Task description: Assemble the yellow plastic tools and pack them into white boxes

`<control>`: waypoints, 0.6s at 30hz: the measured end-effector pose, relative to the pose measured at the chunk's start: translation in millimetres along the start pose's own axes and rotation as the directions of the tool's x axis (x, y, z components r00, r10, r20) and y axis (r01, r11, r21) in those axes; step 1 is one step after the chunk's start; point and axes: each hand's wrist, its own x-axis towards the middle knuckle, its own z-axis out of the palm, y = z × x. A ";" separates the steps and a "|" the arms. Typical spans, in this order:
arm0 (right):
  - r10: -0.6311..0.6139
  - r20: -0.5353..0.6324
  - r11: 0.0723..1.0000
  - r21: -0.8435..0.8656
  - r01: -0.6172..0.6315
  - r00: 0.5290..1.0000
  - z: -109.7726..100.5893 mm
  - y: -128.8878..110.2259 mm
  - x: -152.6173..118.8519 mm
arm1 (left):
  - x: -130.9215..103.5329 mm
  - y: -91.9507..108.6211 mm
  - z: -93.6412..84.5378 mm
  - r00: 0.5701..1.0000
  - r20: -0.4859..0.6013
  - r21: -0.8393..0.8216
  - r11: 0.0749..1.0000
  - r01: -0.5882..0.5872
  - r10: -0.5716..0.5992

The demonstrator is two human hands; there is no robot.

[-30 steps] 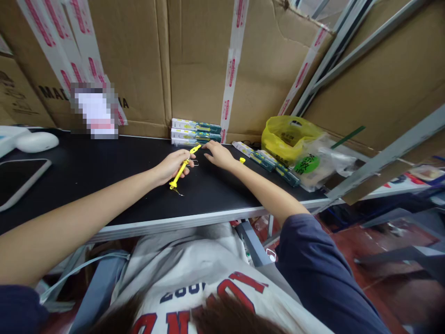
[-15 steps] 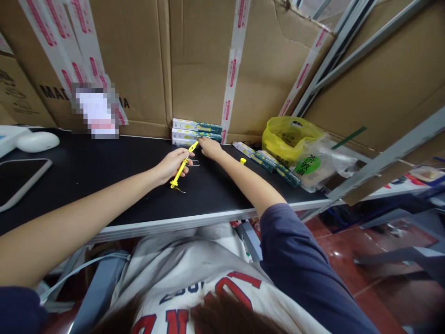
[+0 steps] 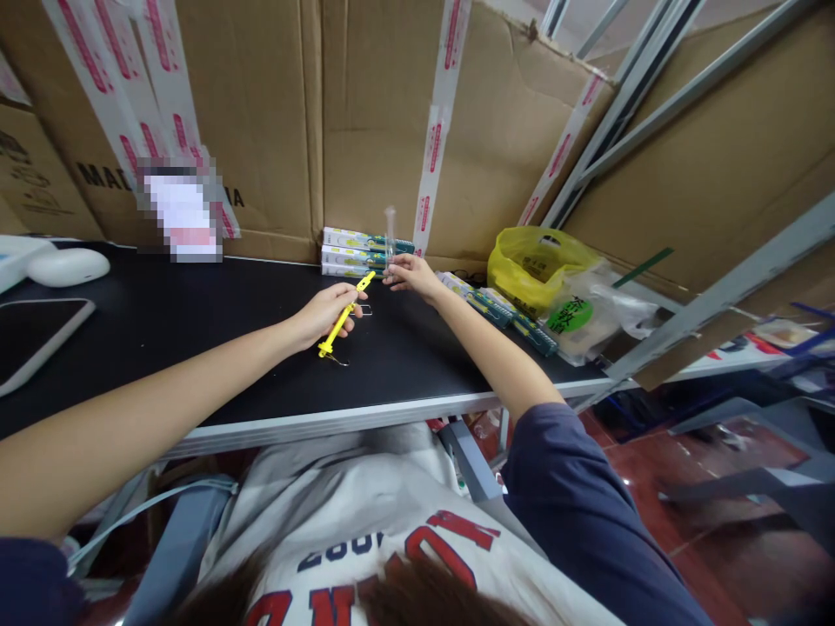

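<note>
My left hand point(image 3: 324, 314) is closed around a slim yellow plastic tool point(image 3: 337, 330), held slanted above the black tabletop. A thin curved wire sticks out at the tool's lower end. Pinched in the fingers of my right hand point(image 3: 413, 276) is a clear, narrow tube point(image 3: 390, 233), roughly upright and a little blurred. Just behind that tube stand stacked slim printed boxes point(image 3: 345, 260) against the cardboard. A small rectangular wire piece point(image 3: 364, 310) shows beside my left fingertips; whether it touches them I cannot tell.
More slim boxes point(image 3: 522, 320) lie at the right, near a yellow plastic bag point(image 3: 531, 265) and a clear bag point(image 3: 591, 335). A white rounded object point(image 3: 70, 267) and a dark-screened device point(image 3: 39, 339) are at the left. Metal shelf posts point(image 3: 691, 313) rise on the right.
My right hand has moved right, away from the yellow tool's upper tip, and now a clear tube shows in it. The small yellow piece under my right arm is out of sight. The left hand barely moved.
</note>
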 end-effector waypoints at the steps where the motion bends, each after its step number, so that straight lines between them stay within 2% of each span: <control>1: 0.008 0.009 0.989 0.146 -0.009 1.000 -1.1 -1.9 -6.4 | -0.7 0.6 0.7 1.000 0.008 0.006 1.000 0.003 -0.003; 3: 0.005 0.010 0.941 0.337 -0.009 1.000 -1.1 -6.8 -18.6 | -1.5 1.1 1.4 1.000 0.027 0.016 1.000 0.006 -0.006; 6: -0.004 0.010 0.884 0.467 -0.001 1.000 2.8 -15.4 -31.7 | -1.5 0.5 0.8 0.998 0.056 0.024 1.000 0.000 -0.001; 18: -0.052 0.034 0.879 0.476 0.030 0.998 20.1 -28.4 -41.8 | -4.3 1.9 3.1 0.995 0.105 0.022 1.000 -0.002 -0.001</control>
